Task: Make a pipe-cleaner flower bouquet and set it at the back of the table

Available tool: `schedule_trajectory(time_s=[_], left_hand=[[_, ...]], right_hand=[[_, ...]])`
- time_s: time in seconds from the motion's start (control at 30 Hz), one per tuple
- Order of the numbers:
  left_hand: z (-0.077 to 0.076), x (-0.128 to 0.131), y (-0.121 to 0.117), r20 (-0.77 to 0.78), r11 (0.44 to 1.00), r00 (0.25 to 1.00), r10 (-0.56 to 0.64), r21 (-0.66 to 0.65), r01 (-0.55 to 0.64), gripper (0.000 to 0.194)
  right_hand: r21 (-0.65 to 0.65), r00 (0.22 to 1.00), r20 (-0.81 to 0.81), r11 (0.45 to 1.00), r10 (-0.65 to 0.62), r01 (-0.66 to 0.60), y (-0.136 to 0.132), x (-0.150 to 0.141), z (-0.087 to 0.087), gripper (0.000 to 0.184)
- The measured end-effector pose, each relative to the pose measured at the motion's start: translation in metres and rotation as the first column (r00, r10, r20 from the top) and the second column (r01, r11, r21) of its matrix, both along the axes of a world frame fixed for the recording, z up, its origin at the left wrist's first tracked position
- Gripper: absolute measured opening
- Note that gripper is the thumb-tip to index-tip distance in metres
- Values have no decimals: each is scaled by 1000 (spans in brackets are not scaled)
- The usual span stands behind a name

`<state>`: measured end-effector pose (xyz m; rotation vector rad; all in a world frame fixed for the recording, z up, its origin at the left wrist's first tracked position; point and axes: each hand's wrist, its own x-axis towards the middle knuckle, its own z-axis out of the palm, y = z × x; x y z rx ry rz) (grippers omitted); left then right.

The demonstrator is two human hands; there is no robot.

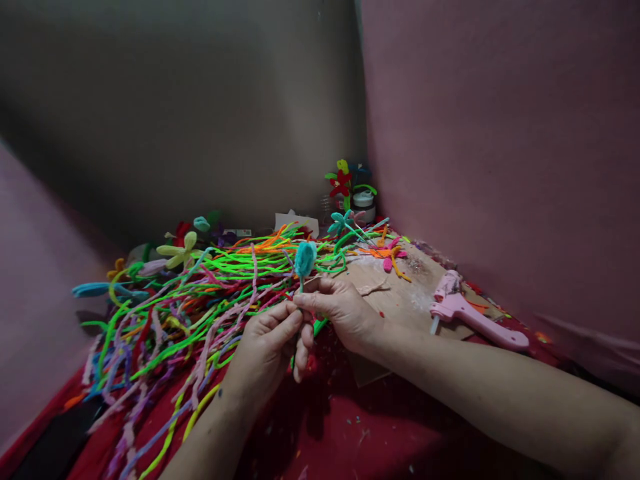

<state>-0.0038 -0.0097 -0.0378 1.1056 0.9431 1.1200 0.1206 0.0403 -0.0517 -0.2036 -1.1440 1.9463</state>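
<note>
Upright between my hands stands a pipe cleaner flower point(305, 259) with a rolled turquoise head on a thin stem. My right hand point(345, 310) pinches the stem just below the head, thumb against forefinger. Lower on the same stem, my left hand point(275, 333) is closed, its fingers curled and touching the right fingertips. A bit of green stem shows under the left fingers; the rest is hidden by the hands. Behind them spreads a heap of loose pipe cleaners point(230, 263) in green, orange, pink and purple.
A pink glue gun point(470, 317) lies on a cardboard sheet point(400, 293) at the right. Finished flowers, one yellow point(180, 251) and one teal point(341, 222), lie around the heap. A white-lidded jar point(364, 205) stands in the back corner. Walls rise behind and on both sides.
</note>
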Motion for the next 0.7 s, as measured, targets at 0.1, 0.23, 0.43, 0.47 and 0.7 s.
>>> schedule_trajectory(time_s=[0.1,0.23,0.43,0.47,0.7], left_hand=[[-1,0,0,-14,1000,1000,3,-6,-3,14],[-1,6,-2,-80,999,996,27,-27,-30,22],[0,18,-8,-246,996,969,-24,-92,1,28],[0,19,-8,-301,995,953,-43,-94,15,29],[-2,14,-13,-580,970,778,-241,-162,180,32]], right_hand=[[-26,998,36,998,-53,54,2,-1,-1,26],[-92,994,76,992,-84,91,4,-1,-3,24],[-260,947,163,914,-277,312,9,0,-1,23],[-277,944,188,908,-270,315,10,0,-1,23],[-268,939,230,911,-256,314,10,0,-3,21]])
